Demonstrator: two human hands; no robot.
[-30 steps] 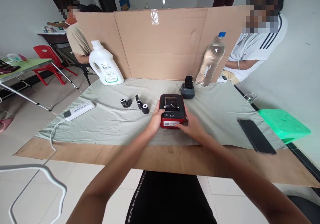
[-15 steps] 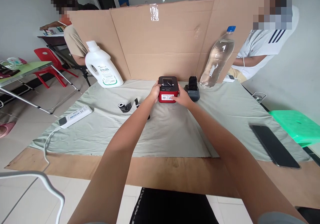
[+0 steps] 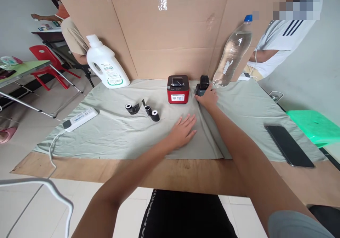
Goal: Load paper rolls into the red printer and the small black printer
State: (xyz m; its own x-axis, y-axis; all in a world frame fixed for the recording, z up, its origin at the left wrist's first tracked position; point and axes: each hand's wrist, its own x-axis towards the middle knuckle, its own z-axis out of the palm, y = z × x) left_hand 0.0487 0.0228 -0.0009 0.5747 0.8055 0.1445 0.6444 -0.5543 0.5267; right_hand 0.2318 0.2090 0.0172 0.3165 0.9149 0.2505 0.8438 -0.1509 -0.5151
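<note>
Head camera view: a grey-green cloth (image 3: 111,137) is spread over a table, and across the upper frame a cardboard screen (image 3: 170,29) is stood on edge. A white jug (image 3: 111,77), upper left, and a clear bottle (image 3: 233,54), upper right, are set by its foot, presumably so that it is kept upright. At centre, a red and black device (image 3: 178,98) is placed with its labelled front turned to the near side, perhaps for easy reading; it is touched by neither hand. Just right of it, a small dark device (image 3: 199,90) is held by the right hand (image 3: 209,98): the thumb is laid along the front and the fingers are curled round the right side, seemingly for steadiness, though some fingertips are hidden. Below centre, the left hand (image 3: 183,130) is laid palm down on the cloth, fingers spread, nothing held, perhaps for support. Left of centre, black rolls (image 3: 155,116) are laid on the cloth.
</note>
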